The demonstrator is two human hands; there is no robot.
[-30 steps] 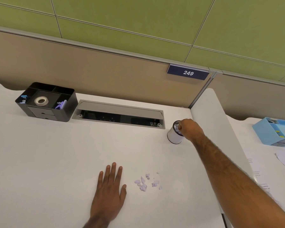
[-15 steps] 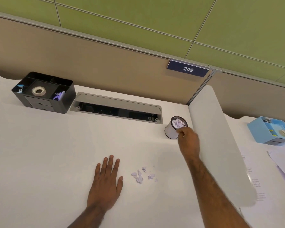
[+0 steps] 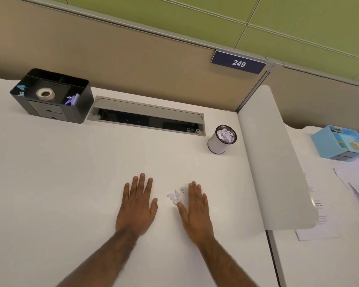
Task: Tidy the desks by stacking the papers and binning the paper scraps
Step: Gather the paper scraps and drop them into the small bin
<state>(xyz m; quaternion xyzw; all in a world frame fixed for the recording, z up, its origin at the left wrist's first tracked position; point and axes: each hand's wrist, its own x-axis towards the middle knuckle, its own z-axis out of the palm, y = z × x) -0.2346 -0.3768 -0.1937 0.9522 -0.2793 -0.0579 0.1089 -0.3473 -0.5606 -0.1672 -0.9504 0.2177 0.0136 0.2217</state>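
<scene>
1. The left hand (image 3: 136, 208) lies flat, palm down, on the white counter (image 3: 71, 183), its fingers straight and slightly spread. It holds nothing.
2. The right hand (image 3: 195, 212) is near it on the same counter, fingers straight and close together, pointing away from the person. It also holds nothing.
3. A small heap of pale paper scraps (image 3: 175, 196) sits on the counter between the two hands. It is just beside the right hand's index finger, and the thumb tip reaches its near edge. It is apart from the left hand.
4. A small white cylindrical bin (image 3: 218, 142) stands upright farther back on the counter, to the right, near the grey divider (image 3: 276, 162). Crumpled paper scraps fill it nearly to its dark rim.
5. A grey cable tray (image 3: 147, 116) is set into the counter along the back, just left of the bin, with its lid raised.
6. A black organiser (image 3: 75, 108) stands at the back left, beside the tray. A roll of tape (image 3: 45, 93) lies in its middle compartment, and small blue and purple items sit in the side ones.
7. A dark plate reading 249 (image 3: 238, 63) is fixed to the partition behind.
8. Beyond the divider, on the neighbouring counter, loose printed papers (image 3: 319, 204) lie spread out and overlapping, partly hidden by the divider. A light blue organiser (image 3: 340, 141) stands behind them.
</scene>
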